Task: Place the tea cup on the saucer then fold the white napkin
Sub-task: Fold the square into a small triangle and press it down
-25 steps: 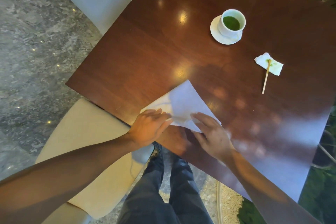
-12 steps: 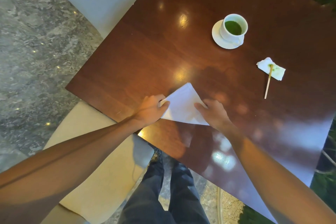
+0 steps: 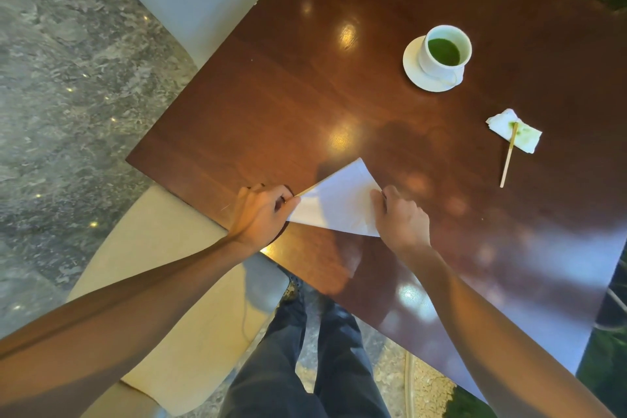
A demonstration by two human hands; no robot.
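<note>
Head view shows me the dark wooden table [image 3: 305, 95] filling most of the frame, one corner pointing at my legs and a pale chair [image 3: 163, 282] tucked at its left edge. From what I can see, the first half of the job looks finished: the tea cup [image 3: 444, 49], with green tea in it, stands upright on the saucer [image 3: 412, 59] toward the far right of the table, well apart from my hands.

What is left is the napkin. The white napkin [image 3: 339, 204] lies flat near the table's near corner, already a triangle with its apex pointing away from me, so I judge at least one fold is in. My left hand [image 3: 261, 214] has its fingers pinched on the napkin's left corner, by the table's left edge. My right hand [image 3: 400, 217] rests on the right side, fingers curled down on the paper; whether they are gripping the edge or only pressing it flat, I cannot tell from this angle. I would guess a further fold or a pressing of the crease remains.

Near the right edge sit a crumpled, green-stained tissue [image 3: 524, 134] and a thin wooden stirrer [image 3: 508, 159] resting across it, neither part of my task.
</note>
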